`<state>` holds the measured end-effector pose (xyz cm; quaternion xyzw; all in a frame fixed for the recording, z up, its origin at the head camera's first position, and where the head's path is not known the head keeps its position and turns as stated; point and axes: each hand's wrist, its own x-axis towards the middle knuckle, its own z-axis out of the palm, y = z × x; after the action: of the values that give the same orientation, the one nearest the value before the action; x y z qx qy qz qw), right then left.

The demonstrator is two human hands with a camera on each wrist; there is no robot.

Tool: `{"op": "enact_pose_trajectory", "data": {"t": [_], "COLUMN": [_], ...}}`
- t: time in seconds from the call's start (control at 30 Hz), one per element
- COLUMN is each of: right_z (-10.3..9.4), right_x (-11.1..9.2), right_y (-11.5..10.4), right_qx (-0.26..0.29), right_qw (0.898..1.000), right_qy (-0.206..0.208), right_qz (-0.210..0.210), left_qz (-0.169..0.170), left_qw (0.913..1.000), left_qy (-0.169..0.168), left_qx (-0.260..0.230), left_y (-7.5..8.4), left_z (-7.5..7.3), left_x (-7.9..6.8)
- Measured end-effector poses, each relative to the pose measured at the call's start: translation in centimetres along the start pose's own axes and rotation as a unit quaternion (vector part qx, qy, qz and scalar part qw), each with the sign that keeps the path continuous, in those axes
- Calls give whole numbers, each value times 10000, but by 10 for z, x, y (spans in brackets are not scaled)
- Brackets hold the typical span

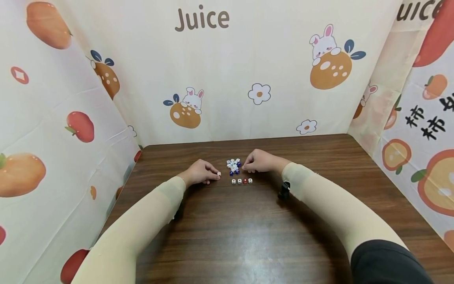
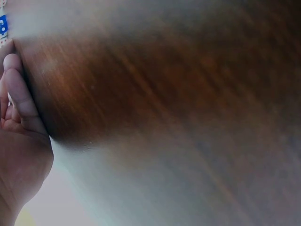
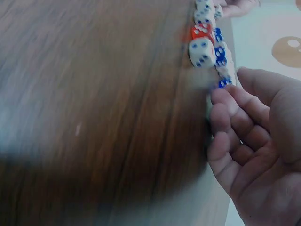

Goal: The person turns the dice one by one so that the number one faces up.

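At the fingertips of my left hand (image 1: 202, 172) is a white die (image 1: 219, 174) with reddish pips, which the hand pinches at the left of a small heap. That heap of dice (image 1: 232, 163) mixes white and blue ones. Right of it, my right hand (image 1: 260, 161) rests low at the table with nothing in its fingers. In the right wrist view its thumb (image 3: 263, 84) stands apart from the loosely bent fingers, close to a blue die (image 3: 225, 83). The left wrist view catches only part of the left hand (image 2: 21, 103); its die is hidden there.
Nearer than the heap, a short row holds white dice (image 1: 233, 182) and one red die (image 1: 245, 181). Everything sits on a dark wood-grain table (image 1: 227, 228). A printed curtain (image 1: 227, 59) hangs behind the far edge and along both sides.
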<state>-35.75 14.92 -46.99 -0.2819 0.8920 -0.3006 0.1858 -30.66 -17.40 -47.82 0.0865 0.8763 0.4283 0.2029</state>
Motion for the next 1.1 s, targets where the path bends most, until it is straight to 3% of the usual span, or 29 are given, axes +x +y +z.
{"op": "enact_pose_trajectory", "data": {"t": [0.37,0.87,1.1], "right_z": [14,14,13], "right_x": [18,13,7], "right_y": [-7,-7,-11], "right_qx": [-246,-298,-46], "right_qw": [9993,9991,9999], "right_qy": [192,188,94], "right_qz": [188,251,-29], "left_qz": [61,33,21], "left_qw": [10000,10000,10000], "left_qy": [35,35,62], "left_qx": [28,10,21], "left_y": [0,-1,-1], "left_z": [1,1,1], "left_x": [-1,-1,-1]}}
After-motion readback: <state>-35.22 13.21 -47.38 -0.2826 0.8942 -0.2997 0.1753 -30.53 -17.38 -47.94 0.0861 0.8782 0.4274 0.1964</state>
